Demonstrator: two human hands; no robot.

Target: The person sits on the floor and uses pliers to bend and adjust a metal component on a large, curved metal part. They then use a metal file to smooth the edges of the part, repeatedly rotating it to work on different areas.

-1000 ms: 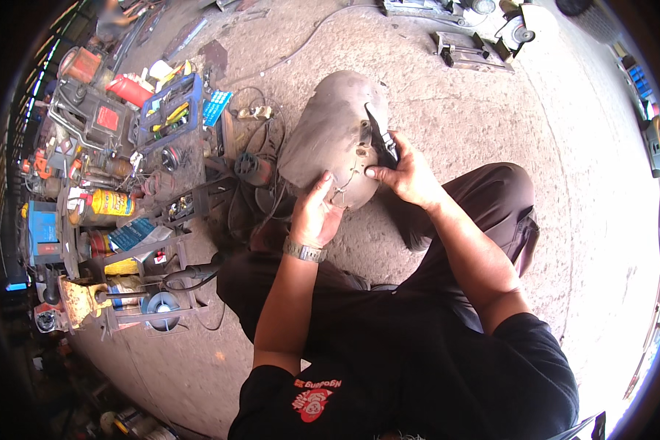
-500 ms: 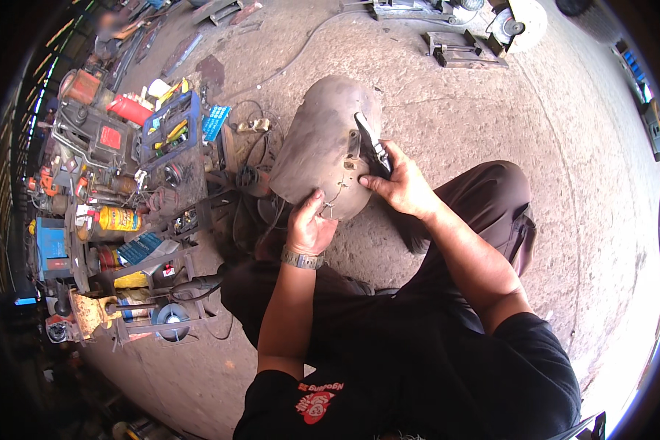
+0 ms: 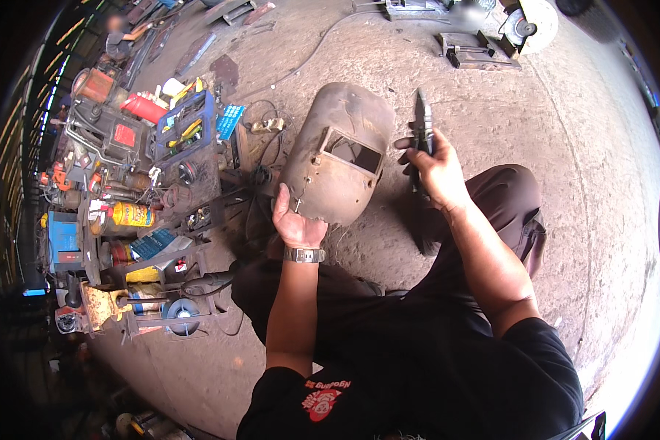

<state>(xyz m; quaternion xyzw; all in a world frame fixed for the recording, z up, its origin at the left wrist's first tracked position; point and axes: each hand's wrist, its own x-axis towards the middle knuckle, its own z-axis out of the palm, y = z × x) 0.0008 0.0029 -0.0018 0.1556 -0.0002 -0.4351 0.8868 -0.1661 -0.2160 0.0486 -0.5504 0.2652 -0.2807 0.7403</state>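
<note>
A worn brown welding mask (image 3: 330,187) is tilted in front of me, its rectangular window opening showing toward its right side. Small holes and a bit of wire mark the shell near its lower left edge. My left hand (image 3: 299,226) grips that lower left edge, the thumb lying on the outer face and the other fingers hidden beneath. To the right of the mask and apart from it, my right hand (image 3: 438,170) holds what looks like a knife (image 3: 421,121), dark-handled and grey toward its tip, pointing away from me.
At left stand a blue toolbox (image 3: 205,132) with tools, a yellow container (image 3: 133,214) and a metal rack (image 3: 147,320). A power strip (image 3: 267,126) lies on the concrete floor (image 3: 359,59). Far right is a cut-off machine (image 3: 524,31). Another person (image 3: 117,40) is at the far left.
The mask has been turned in my left hand, so its window opening now shows. My right hand has come off the mask and moved right, with the knife now pointing away from me.
</note>
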